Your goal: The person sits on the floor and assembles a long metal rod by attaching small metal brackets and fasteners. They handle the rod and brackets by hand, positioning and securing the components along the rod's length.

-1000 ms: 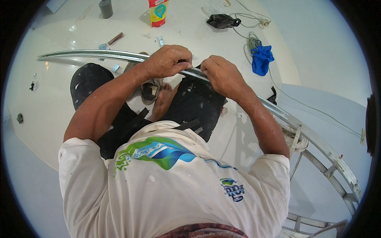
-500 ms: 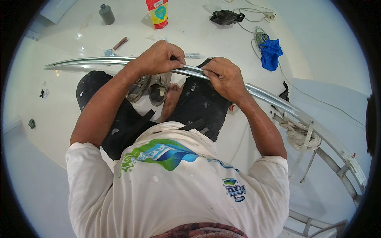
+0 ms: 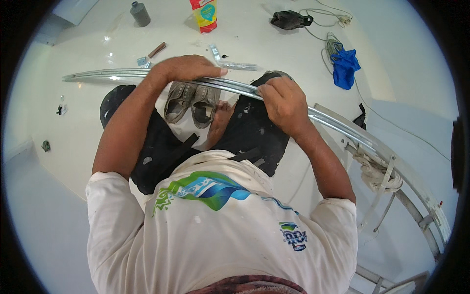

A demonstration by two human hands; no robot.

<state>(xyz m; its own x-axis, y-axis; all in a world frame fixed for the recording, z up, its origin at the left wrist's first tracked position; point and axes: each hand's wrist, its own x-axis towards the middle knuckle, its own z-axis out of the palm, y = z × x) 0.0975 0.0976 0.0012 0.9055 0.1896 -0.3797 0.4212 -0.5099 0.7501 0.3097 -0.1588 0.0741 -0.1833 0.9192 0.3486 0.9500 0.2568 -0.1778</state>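
A long, shiny metal rail with lengthwise grooves point(image 3: 235, 87) lies crosswise above my knees, its ends reaching far out to both sides. My left hand point(image 3: 188, 67) lies over it left of the middle, thumb along the rail and the other fingers mostly hidden. My right hand point(image 3: 284, 104) is closed round the rail near my right knee, fingers bent over it. Beneath the rail, between my legs, stands a pair of worn grey shoes point(image 3: 203, 105), next to my bare foot point(image 3: 221, 122).
Beyond the rail lie metal brackets point(image 3: 237, 65), a brown stick point(image 3: 157, 50), a grey bottle point(image 3: 140, 14) and a red-yellow pouch point(image 3: 205, 17). A blue bag point(image 3: 345, 68) and cable sit far right. A ladder-like metal frame point(image 3: 416, 183) with bundled cloth point(image 3: 377, 174) stands at right.
My left hand has gone from a fingertip pinch to lying over the rail. My right hand's grip has closed further. The view has shifted slightly, showing more of the brackets.
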